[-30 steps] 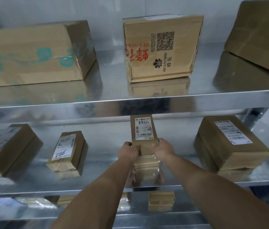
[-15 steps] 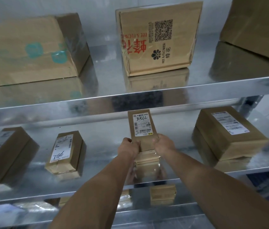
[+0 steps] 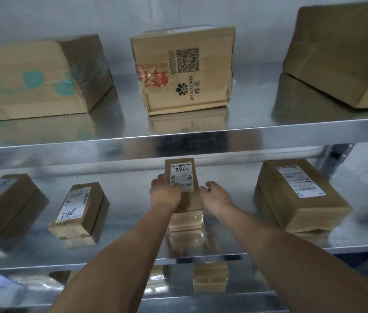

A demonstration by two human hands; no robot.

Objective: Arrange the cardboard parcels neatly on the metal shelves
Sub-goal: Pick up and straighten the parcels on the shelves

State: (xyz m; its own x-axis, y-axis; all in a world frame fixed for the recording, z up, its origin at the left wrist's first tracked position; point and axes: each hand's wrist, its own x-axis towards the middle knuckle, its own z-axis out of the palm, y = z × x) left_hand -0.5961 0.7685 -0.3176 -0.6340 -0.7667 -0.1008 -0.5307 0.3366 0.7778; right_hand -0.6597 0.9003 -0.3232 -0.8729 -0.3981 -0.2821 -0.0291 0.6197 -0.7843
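Fingers (image 3: 159, 180) of the left hand (image 3: 166, 196) are curled round the 7786 parcel (image 3: 187, 199) on the middle shelf (image 3: 124, 211); the right hand (image 3: 218, 196), at its 3 o'clock, is held slack. It could be skewed by one-sided pushing.

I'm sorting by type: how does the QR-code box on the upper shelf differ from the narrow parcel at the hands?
The QR-code box is far bigger than the narrow parcel. The QR-code box bears printed red characters; the narrow parcel, a white label with handwritten digits. The QR-code box stands untouched; the left hand holds the narrow parcel. Both are brown cardboard.
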